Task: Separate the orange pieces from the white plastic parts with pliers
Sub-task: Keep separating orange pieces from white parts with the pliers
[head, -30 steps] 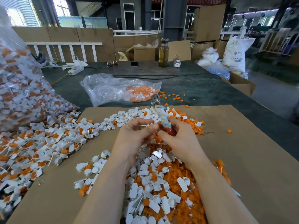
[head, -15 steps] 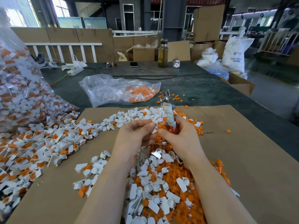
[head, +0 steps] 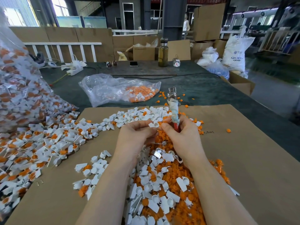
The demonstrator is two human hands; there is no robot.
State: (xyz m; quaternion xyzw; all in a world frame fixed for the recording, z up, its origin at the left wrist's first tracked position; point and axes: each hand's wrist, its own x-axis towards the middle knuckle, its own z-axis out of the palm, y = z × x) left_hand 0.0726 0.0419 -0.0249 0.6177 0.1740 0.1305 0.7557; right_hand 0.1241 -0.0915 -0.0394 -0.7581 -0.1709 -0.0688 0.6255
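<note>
My right hand [head: 180, 140] grips the pliers [head: 173, 108], whose cloth-wrapped red handles stand nearly upright with the metal jaws pointing away from me. My left hand [head: 134, 137] pinches a small white plastic part [head: 154, 125] at its fingertips, right beside my right thumb. Both hands hover over a heap of separated white parts and orange pieces [head: 162, 189] on a cardboard sheet [head: 243, 159]. A wide spread of white parts with orange pieces still in them [head: 40, 146] lies to the left.
A large clear bag of unsorted parts [head: 17, 88] towers at the far left. A smaller clear bag with orange pieces [head: 123, 91] lies on the green table beyond the cardboard. A bottle [head: 163, 52], phone, glasses and a power strip sit farther back; an open box [head: 240, 83] stands right.
The pliers have swung from leaning left to nearly upright. The white part now shows clearly between my fingertips, held slightly apart from the pliers' handle.
</note>
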